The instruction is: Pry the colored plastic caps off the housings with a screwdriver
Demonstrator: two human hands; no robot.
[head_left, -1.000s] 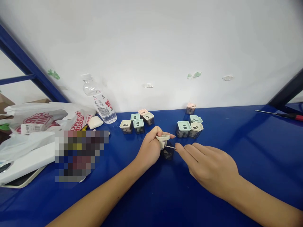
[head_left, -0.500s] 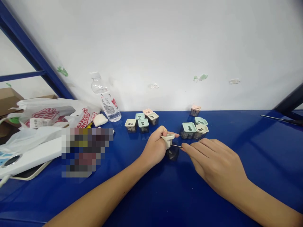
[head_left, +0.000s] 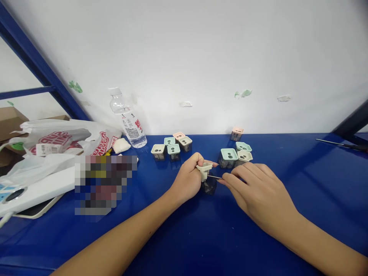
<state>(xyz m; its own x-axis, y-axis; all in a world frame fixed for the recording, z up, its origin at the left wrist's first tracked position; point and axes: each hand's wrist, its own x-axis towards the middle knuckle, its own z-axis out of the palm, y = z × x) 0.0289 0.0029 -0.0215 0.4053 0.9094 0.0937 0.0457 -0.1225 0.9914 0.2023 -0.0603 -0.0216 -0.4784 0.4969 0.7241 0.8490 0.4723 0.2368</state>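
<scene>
My left hand (head_left: 188, 177) is closed around the cream top of a pencil sharpener (head_left: 204, 171), tilted between thumb and fingers. Pinched in my right hand (head_left: 258, 191) is a thin metal shaft (head_left: 214, 177), probably a screwdriver; its handle is hidden by the hand. The shaft's tip meets the side of the cream part. Just below, a dark see-through sharpener box (head_left: 209, 186) is partly covered by the left hand. Behind my right hand stand a mint two-hole sharpener (head_left: 229, 155) and a cream sharpener (head_left: 244, 156).
More sharpeners stand left of centre, including a cream one (head_left: 158, 151), and a pink one (head_left: 237, 133) is by the wall. A water bottle (head_left: 129, 122), plastic bags (head_left: 71, 138) and a white phone-like device (head_left: 43, 191) occupy the left. A screwdriver (head_left: 339, 144) lies at far right.
The cream sharpener top has tipped slightly in my left hand. My right hand has shifted a little, its knuckles higher, with the shaft still against the part.
</scene>
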